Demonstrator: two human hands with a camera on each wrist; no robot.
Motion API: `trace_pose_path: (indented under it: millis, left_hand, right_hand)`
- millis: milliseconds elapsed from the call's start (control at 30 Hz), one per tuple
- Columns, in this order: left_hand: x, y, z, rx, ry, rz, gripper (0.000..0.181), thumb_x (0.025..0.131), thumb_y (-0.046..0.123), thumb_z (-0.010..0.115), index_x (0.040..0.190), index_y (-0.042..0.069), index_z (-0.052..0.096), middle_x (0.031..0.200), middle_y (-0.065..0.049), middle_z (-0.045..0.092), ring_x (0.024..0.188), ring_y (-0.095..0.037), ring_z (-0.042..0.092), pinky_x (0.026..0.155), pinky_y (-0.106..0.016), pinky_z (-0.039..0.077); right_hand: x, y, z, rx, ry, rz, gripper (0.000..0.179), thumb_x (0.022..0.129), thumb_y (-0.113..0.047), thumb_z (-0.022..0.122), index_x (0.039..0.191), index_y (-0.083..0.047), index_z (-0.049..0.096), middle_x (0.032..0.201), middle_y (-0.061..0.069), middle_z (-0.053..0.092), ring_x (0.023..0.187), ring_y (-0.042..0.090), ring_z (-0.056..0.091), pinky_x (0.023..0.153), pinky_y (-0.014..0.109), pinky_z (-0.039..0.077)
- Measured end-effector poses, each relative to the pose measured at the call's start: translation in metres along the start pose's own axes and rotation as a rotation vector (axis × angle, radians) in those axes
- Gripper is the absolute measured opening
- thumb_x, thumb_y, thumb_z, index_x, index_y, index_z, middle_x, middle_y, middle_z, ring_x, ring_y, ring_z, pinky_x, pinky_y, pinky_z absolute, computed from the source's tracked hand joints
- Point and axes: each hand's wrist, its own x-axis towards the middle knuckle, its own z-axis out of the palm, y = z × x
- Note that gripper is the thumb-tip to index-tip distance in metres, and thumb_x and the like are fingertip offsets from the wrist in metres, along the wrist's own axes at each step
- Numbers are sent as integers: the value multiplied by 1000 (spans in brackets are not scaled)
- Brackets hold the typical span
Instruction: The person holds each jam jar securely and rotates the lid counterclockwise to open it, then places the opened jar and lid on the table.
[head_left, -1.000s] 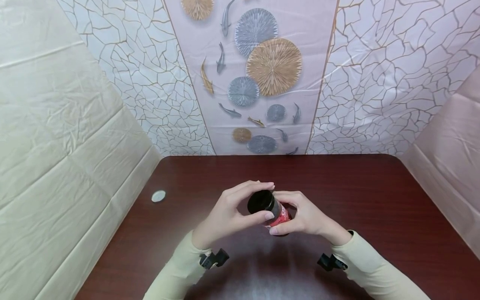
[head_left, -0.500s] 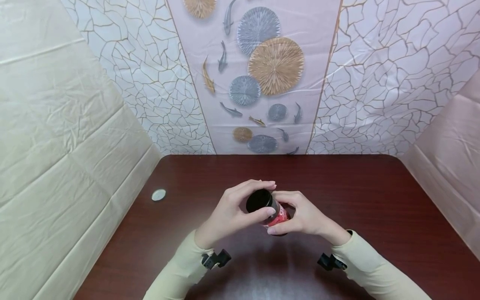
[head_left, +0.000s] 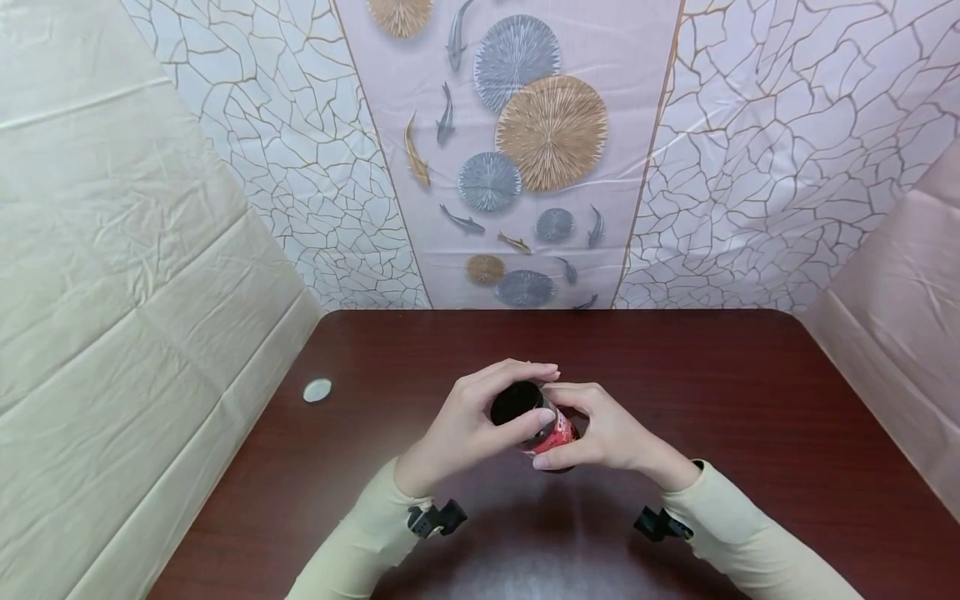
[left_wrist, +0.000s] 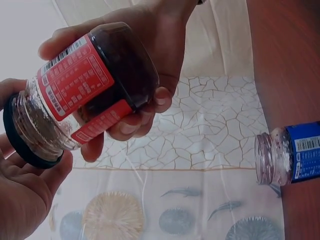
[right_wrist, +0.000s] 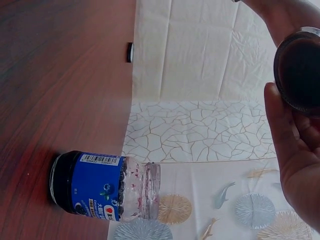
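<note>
A glass jar of jam with a red label (head_left: 558,432) is tilted between the two hands in the head view. Its black lid (head_left: 516,402) faces up and to the left. My left hand (head_left: 480,421) grips that lid, fingers on the far side and thumb on the near side. Round the jar's body curls my right hand (head_left: 611,429). Close up in the left wrist view, the red-labelled jar (left_wrist: 77,82) shows dark contents and clear glass near the lid (left_wrist: 22,132). The right wrist view shows one dark round end (right_wrist: 302,75) of the jar.
An open jar with a blue label (right_wrist: 98,185) stands on the dark red wooden table (right_wrist: 65,100); the hands hide it in the head view. A loose round lid (head_left: 317,390), pale side up, lies toward the table's left edge. Patterned cloth (head_left: 551,133) hangs behind.
My left hand has shifted slightly to the right around the lid, and the jar has turned a little. The right hand keeps nearly the same place.
</note>
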Motion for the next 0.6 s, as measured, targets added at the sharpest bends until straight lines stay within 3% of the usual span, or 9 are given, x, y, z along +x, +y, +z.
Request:
trace_pose_path:
  millis: [300, 433, 600]
  left_hand:
    - [1, 2, 1, -87, -27, 59, 36, 84, -5, 77, 118, 2, 69, 114, -11, 72, 114, -22, 66, 109, -43, 44]
    - [0, 4, -4, -134, -83, 77, 33, 82, -5, 79, 114, 1, 71, 115, -10, 71, 120, -25, 63, 112, -46, 41]
    - [-4, 6, -14, -139, -184, 65, 43, 83, 3, 82, 124, 2, 69, 131, -8, 65, 130, -23, 55, 112, -43, 41]
  right_hand:
    - [-2, -1, -3, -22, 8, 14, 49, 71, -17, 92, 116, -17, 71, 107, -3, 72, 97, 15, 65, 86, 25, 53]
    - [-3, -1, -5, 27, -10, -4, 49, 71, -13, 90, 116, -16, 71, 104, -2, 71, 97, 17, 64, 84, 27, 54]
    - [-3, -2, -6, 77, -42, -28, 50, 72, -11, 89, 119, -12, 70, 109, 4, 71, 102, 18, 64, 87, 29, 55]
